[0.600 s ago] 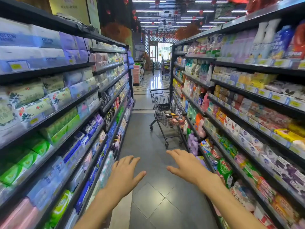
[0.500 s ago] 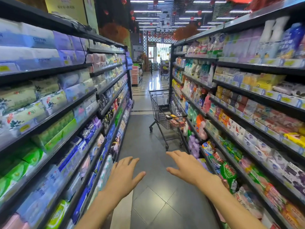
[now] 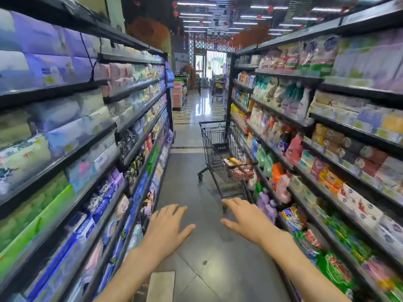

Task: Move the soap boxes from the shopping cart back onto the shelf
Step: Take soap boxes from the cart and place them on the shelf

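We hold both hands out in front of us over the grey tiled floor [image 3: 196,269] of a shop aisle, palms down, fingers spread, and neither hand grips anything. Our left hand [image 3: 166,227] hovers just beside the lower shelves on the left [image 3: 91,192], which carry soft packs in blue, green and purple. Our right hand [image 3: 246,221] hangs a little farther forward, near the shelves on the right [image 3: 340,162] that carry boxed goods and bottles. Ahead of our right hand, well apart from its fingertips, stands the black wire shopping cart [image 3: 220,149], close against the right shelves. The soap boxes [image 3: 237,166], yellow and red, lie in its basket, too blurred for us to count
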### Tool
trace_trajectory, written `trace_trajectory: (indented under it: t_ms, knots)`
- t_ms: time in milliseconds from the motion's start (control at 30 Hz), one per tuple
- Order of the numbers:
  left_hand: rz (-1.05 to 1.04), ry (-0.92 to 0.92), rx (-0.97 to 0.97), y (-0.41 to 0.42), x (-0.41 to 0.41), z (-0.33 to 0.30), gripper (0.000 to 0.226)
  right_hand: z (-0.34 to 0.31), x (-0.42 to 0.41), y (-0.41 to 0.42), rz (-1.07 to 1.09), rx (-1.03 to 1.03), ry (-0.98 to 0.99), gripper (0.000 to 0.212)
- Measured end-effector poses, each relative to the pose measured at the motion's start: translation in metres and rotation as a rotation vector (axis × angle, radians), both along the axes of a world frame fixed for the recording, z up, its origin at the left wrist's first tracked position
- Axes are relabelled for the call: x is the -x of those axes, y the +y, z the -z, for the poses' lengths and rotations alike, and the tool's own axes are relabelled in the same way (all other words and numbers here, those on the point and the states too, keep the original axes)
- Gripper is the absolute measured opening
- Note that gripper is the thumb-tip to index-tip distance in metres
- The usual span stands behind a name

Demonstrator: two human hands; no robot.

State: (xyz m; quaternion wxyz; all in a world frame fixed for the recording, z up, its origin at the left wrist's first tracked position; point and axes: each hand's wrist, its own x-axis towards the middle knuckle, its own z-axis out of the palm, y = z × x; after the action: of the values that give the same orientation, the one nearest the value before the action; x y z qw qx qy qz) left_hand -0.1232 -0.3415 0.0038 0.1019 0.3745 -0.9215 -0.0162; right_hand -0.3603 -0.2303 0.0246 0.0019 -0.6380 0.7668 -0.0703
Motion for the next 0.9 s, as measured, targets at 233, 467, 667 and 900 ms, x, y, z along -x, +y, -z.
trace_trajectory:
  t_ms: [233, 467, 667, 900]
  knots:
    - [-0.022, 0.007, 0.03, -0.145, 0.088, 0.01, 0.087, 0.003, 0.085, -0.144, -0.042, 0.033, -0.009, 0.064]
    - [-0.023, 0.005, 0.029, -0.294, 0.189, -0.004, 0.086, -0.009, 0.196, -0.287, -0.027, 0.034, -0.033, 0.062]
    - [-0.033, 0.022, 0.014, -0.413, 0.258, -0.001, 0.101, -0.011, 0.269, -0.409, -0.029, -0.01, -0.057, 0.065]
    - [0.004, 0.027, 0.015, -0.565, 0.342, 0.014, 0.085, 0.005, 0.342, -0.552, -0.003, 0.023, -0.044, 0.06]
